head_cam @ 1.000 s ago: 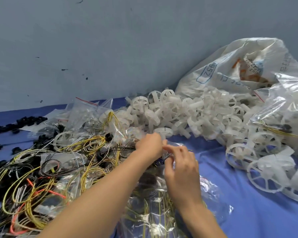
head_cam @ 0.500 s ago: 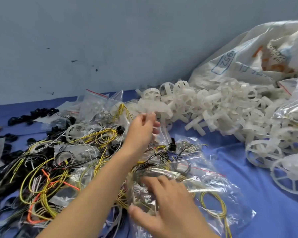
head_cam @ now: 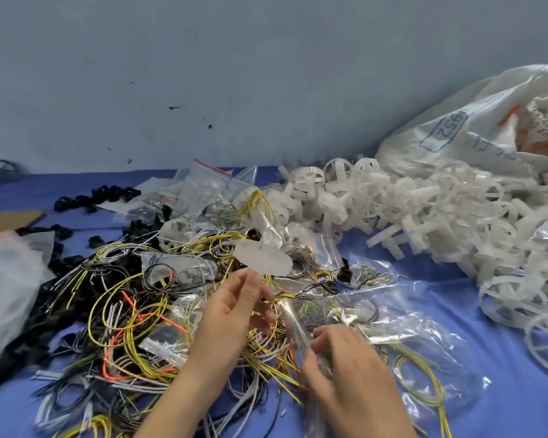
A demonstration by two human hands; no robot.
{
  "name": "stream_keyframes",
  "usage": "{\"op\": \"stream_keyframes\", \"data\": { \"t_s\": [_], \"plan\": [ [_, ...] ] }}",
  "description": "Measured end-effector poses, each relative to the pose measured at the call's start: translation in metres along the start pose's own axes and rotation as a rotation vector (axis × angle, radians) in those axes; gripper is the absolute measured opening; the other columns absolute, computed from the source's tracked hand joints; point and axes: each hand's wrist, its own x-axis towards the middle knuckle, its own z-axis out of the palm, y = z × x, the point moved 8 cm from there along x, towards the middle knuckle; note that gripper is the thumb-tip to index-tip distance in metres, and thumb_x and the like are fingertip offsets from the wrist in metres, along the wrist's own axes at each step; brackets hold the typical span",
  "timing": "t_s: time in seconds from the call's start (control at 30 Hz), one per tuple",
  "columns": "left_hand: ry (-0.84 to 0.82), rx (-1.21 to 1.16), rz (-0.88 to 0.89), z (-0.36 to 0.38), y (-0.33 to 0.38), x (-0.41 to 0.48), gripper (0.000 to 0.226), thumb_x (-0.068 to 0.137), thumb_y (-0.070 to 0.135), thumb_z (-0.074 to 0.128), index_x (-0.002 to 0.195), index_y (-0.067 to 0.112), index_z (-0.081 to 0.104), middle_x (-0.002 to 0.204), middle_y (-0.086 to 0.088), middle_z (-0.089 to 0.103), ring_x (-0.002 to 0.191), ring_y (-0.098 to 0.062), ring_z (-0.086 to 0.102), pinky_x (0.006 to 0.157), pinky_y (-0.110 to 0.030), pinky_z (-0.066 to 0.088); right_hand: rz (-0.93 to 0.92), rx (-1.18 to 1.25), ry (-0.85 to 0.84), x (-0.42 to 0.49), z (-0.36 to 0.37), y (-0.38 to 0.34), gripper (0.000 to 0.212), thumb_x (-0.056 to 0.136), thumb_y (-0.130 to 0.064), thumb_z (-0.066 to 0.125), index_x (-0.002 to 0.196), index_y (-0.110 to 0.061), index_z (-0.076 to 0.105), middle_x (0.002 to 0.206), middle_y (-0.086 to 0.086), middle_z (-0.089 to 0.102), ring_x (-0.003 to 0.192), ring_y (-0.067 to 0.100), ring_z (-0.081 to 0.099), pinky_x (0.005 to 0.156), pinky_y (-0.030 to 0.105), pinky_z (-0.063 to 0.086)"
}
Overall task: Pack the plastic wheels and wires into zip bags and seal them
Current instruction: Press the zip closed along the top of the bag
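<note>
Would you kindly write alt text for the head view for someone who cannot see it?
A person's left hand holds a white plastic wheel near a clear zip bag gripped by the right hand, above tangled wires on a blue table; more wheels heaped at right.

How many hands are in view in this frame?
2. The left hand is at centre over the wires, pinching a white plastic wheel. The right hand is just lower right of it, gripping a clear zip bag. No others seem hidden.
</note>
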Motion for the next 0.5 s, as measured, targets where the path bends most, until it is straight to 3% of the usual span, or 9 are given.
{"op": "stream_keyframes", "data": {
  "t_s": [0.07,0.2,0.27,0.37,0.43,0.5],
  "plan": [
    [-0.06,-0.085,-0.051,0.003,-0.004,0.0,0.031,0.085,0.048,0.069,0.085,0.017,0.067,0.089,-0.008,0.066,0.067,-0.021,0.061,0.054,-0.03,0.051,0.101,0.118,0.01,0.003,-0.004,0.015,0.016,0.087,-0.034,0.069,0.084,-0.034,0.054,0.091,-0.021,0.061,0.084,0.0,0.06,0.077,0.024,0.052],
    [-0.289,-0.198,-0.179,0.023,-0.011,-0.009,0.045,0.083,0.044,0.072,0.102,0.004,0.066,0.097,-0.013,0.066,0.076,-0.024,0.064,0.057,-0.031,0.053,0.127,0.328,0.197,0.006,-0.024,0.025,0.013,0.087,-0.034,0.066,0.077,-0.037,0.057,0.089,-0.021,0.063,0.087,0.0,0.06,0.072,0.016,0.044],
    [-0.353,0.017,-0.158,0.028,-0.011,-0.013,0.041,0.088,0.045,0.067,0.104,0.008,0.064,0.087,-0.009,0.065,0.071,-0.02,0.063,0.055,-0.029,0.052,0.154,0.399,0.274,0.007,-0.032,0.031,0.011,0.087,-0.036,0.066,0.078,-0.036,0.061,0.087,-0.02,0.064,0.084,0.002,0.06,0.068,0.012,0.042],
    [-0.331,0.598,0.015,0.026,-0.006,-0.016,0.022,0.094,0.047,0.056,0.111,0.036,0.065,0.075,0.013,0.064,0.064,-0.003,0.059,0.061,-0.022,0.05,0.165,0.482,0.335,0.007,-0.04,0.036,0.004,0.089,-0.044,0.061,0.085,-0.042,0.061,0.086,-0.019,0.065,0.081,0.004,0.062,0.063,0.011,0.044],
    [-0.288,0.959,0.218,0.027,0.004,-0.018,0.034,0.095,0.053,0.048,0.124,0.041,0.059,0.099,0.031,0.064,0.091,0.012,0.058,0.081,-0.015,0.047,0.144,0.464,0.355,0.007,-0.044,0.035,0.004,0.089,-0.045,0.06,0.086,-0.043,0.06,0.087,-0.017,0.064,0.081,0.006,0.061,0.064,0.012,0.044],
    [-0.264,1.05,0.331,0.034,0.014,-0.024,0.038,0.095,0.055,0.045,0.128,0.04,0.054,0.116,0.032,0.059,0.108,0.015,0.052,0.09,-0.013,0.043,0.099,0.427,0.347,0.009,-0.048,0.029,0.007,0.091,-0.044,0.06,0.084,-0.041,0.061,0.088,-0.015,0.063,0.081,0.009,0.061,0.066,0.013,0.043]
  ]
}}
